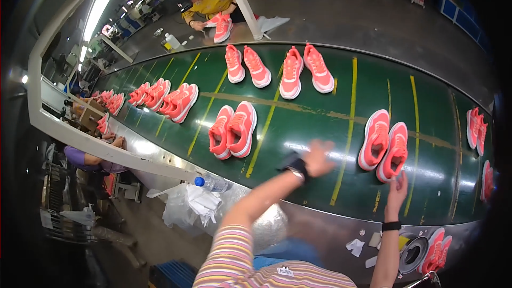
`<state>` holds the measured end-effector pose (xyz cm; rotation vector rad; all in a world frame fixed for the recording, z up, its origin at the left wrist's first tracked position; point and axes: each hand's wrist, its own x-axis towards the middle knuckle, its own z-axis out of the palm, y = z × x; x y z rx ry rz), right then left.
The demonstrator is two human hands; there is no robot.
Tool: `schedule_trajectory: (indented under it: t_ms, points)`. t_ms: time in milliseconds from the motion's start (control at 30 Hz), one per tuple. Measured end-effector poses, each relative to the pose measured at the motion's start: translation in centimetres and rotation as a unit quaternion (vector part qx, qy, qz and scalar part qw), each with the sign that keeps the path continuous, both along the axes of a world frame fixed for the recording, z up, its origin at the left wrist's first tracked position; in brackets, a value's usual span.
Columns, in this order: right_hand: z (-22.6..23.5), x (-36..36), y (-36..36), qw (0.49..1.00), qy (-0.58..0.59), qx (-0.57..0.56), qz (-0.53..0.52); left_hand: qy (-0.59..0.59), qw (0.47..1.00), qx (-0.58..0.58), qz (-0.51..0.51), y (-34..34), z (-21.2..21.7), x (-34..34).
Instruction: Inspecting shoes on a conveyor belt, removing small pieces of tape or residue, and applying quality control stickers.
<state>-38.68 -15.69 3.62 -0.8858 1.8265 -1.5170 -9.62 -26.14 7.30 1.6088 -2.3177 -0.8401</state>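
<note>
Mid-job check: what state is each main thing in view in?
Nearest shoe pair: soles down, openings up.
Right hand: fingers at its right shoe's heel; firmness of grip unclear.
Left hand: fingers spread, motion-blurred, nothing visible in it.
Green belt: loaded with shoes; running or stopped, cannot tell.
Co-worker's shoe: in hand.
Bottle: blue cap on.
Thin plastic: crumpled.

Toward the near edge of the green belt (309, 130), our left grip (320, 160) hovers, blurred, while our right grip (397, 185) is at the heel of a coral shoe (396, 146) whose partner (376, 136) stands beside it. Toward the far edge we see two more coral pairs (292, 73). On the metal worktop (330, 228) along the near edge, a blue-capped bottle (213, 183) lies beside crumpled white material (202, 202).
</note>
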Motion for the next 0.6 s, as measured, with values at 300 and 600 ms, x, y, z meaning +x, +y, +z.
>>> schedule_trajectory:
  t_ms: [300,600]
  points:
    - [23.3,12.3,4.5,0.898,-0.068,-0.378,0.214,-0.344,0.902,0.181,0.19,-1.5,0.0,28.0]
    - [33.8,19.8,12.5,0.871,-0.195,-0.396,0.214,-0.384,0.906,0.102,0.147,0.9,2.5,26.1]
